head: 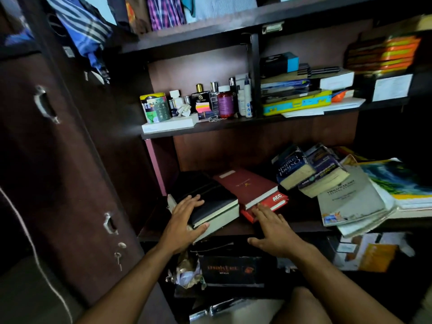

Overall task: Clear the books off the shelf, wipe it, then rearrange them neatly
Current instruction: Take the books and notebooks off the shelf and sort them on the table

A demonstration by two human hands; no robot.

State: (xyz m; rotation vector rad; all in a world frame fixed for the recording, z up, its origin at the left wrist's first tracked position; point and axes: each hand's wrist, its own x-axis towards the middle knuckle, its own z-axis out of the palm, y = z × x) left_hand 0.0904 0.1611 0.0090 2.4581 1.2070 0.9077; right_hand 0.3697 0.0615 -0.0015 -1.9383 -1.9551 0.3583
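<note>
A dark cupboard door (pixel 70 160) with metal handles stands open at far left. On the shelf (pixel 236 228), the left hand (pixel 187 220) grips the near corner of a black book (pixel 208 195), fingers laid over its cover and thumb curled under the pale page edge of the book below. Just beside it lies a maroon book (pixel 247 185) on a red book (pixel 273 202). The right hand (pixel 273 230) rests with fingers spread and straight, fingertips touching the red book's near edge. Further right, two thick dictionaries (pixel 308 171) lean tilted on a sliding heap of paperbacks (pixel 350 199) and magazines. Above, another shelf carries a tin (pixel 155 107), perfume bottles (pixel 203 97), and stacked boxes (pixel 299 90). Below, a black box (pixel 231 270) and crumpled paper (pixel 187 272) crowd the lower compartment.
</note>
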